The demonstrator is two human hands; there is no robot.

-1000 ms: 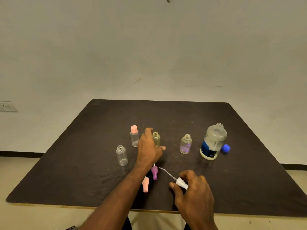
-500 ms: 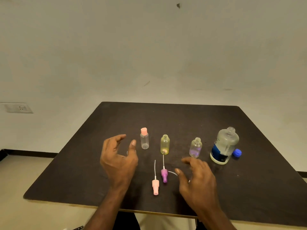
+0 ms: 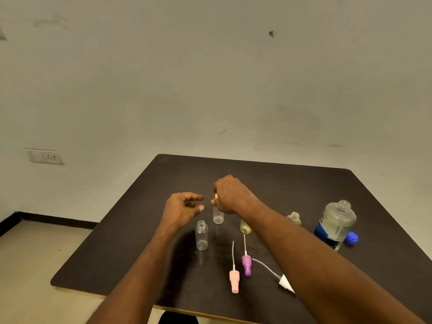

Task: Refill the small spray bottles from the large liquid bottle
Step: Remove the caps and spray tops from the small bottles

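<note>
My right hand grips the pink spray cap on top of a small clear bottle standing at mid table. My left hand hovers just left of it, fingers loosely curled, holding nothing. An uncapped clear bottle stands below my left hand. A yellowish bottle and another small open bottle are partly hidden by my right forearm. The large liquid bottle stands uncapped at the right with its blue cap beside it.
Three loose spray heads with dip tubes lie near the front edge of the dark table: a pink one, a purple one and a white one. A wall socket is at left.
My right hand left the white spray head on the table and rose to grip the pink cap on the bottle. My left hand moved up beside it. The camera shifted left.
</note>
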